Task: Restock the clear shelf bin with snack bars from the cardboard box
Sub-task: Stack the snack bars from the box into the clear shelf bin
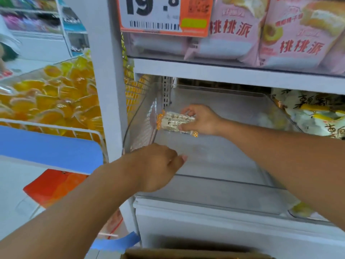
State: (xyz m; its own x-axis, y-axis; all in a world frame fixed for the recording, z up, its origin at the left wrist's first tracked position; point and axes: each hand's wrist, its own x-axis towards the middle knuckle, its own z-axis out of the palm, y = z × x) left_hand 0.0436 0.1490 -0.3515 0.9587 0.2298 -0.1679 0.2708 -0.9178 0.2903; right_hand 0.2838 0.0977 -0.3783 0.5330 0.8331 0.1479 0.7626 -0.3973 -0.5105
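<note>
The clear shelf bin sits on the middle shelf, its floor bare apart from what my right hand carries. My right hand reaches deep into the bin's left rear and grips a small bunch of snack bars, white wrappers with orange checked ends. My left hand rests at the bin's front left corner with fingers curled; I cannot see anything in it. The cardboard box shows only as a brown edge at the bottom of the view.
Pink packets fill the shelf above, beside an orange price tag. White and yellow packets fill the bin to the right. Left of the white upright post, a wire basket holds orange jelly cups.
</note>
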